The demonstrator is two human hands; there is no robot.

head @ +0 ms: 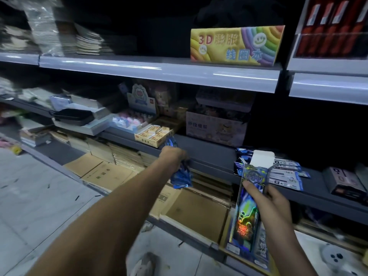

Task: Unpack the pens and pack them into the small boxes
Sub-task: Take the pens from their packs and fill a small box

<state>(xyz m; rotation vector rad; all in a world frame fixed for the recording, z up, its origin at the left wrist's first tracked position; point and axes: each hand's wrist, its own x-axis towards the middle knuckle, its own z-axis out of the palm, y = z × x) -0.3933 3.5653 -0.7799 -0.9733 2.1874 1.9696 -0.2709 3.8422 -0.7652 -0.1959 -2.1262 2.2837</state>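
Left hand clenched around a bundle of glossy blue foil packets, presumably the pens, held out over the grey shelf edge beside a yellow tray of small cartons. Right hand grasping a tall, narrow small box of holographic card, upright, white top flap open; contents not visible. More blue foil packets lying on the shelf behind the box; flat brown cardboard stacked below.
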